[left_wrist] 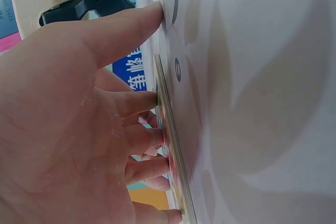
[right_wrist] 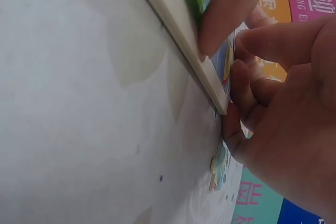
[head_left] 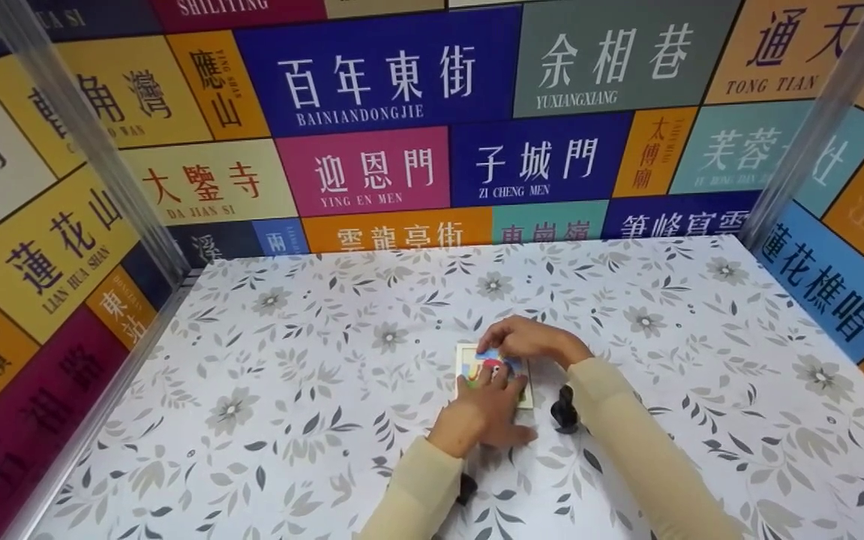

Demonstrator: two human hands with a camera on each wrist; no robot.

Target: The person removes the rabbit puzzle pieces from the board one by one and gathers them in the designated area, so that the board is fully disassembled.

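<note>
A small jigsaw puzzle (head_left: 467, 361) with a pale wooden frame and a colourful picture lies flat on the table. My left hand (head_left: 483, 411) rests over its near side, fingers spread and tips pressing on the picture; its thumb (left_wrist: 126, 32) stays off the board. At the far right corner my right hand (head_left: 526, 339) grips the board's edge with curled fingers (right_wrist: 242, 90). Whether a piece is also between those fingers is hidden. In the right wrist view a loose puzzle piece (right_wrist: 218, 167) lies on the table beyond the corner.
White floral cloth (head_left: 312, 450) covers the table. Upright transparent edges (head_left: 102, 150) stand at its back corners, before walls of coloured signs (head_left: 379, 67). Black wrist devices (head_left: 565, 411) sit by both sleeves, close to the tabletop.
</note>
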